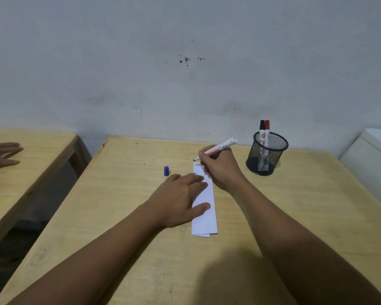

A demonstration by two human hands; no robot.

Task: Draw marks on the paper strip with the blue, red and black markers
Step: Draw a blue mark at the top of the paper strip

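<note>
A white folded paper strip [204, 219] lies lengthwise on the wooden table [123, 216]. My left hand [178, 199] rests flat on its left side, fingers spread over the paper. My right hand [220, 168] grips an uncapped white marker [218, 149], its dark tip just above the strip's far end. The blue cap [166, 171] stands on the table to the left of the strip. A black marker [262, 130] and a red marker [267, 130] stand capped in a black mesh cup [266, 154] at the right.
A second wooden table [31, 161] stands to the left across a gap, with another person's hand [2, 154] on it. A white box [370, 155] sits at the right edge. A grey wall runs close behind the tables.
</note>
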